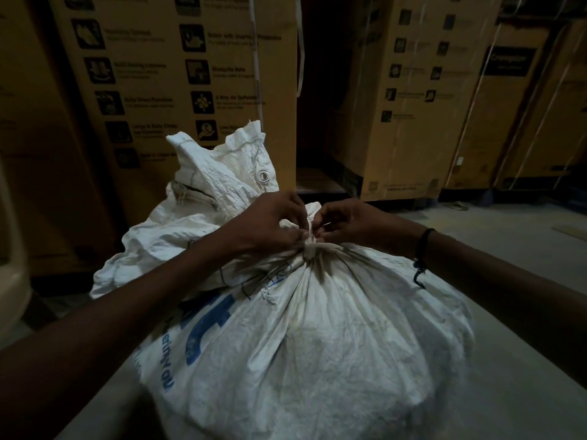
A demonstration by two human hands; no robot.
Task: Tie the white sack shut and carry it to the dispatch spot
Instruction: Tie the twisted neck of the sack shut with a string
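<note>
A full white sack (333, 338) with blue lettering stands on the floor right in front of me, its neck gathered into a bunch. A white tie strip (313, 249) is wrapped around that neck. My left hand (270, 223) and my right hand (346, 222) meet just above the bunch, fingers pinched on the ends of the tie. The knot itself is mostly hidden between my fingertips. The sack's loose top flap (222, 173), with a metal eyelet, sticks up behind my left hand.
Tall brown cardboard cartons (178, 74) stand close behind the sack, with more cartons (428, 100) at the right and a dark gap between them. Grey concrete floor (508, 242) stretches to the right. A pale rounded object (12, 249) sits at the left edge.
</note>
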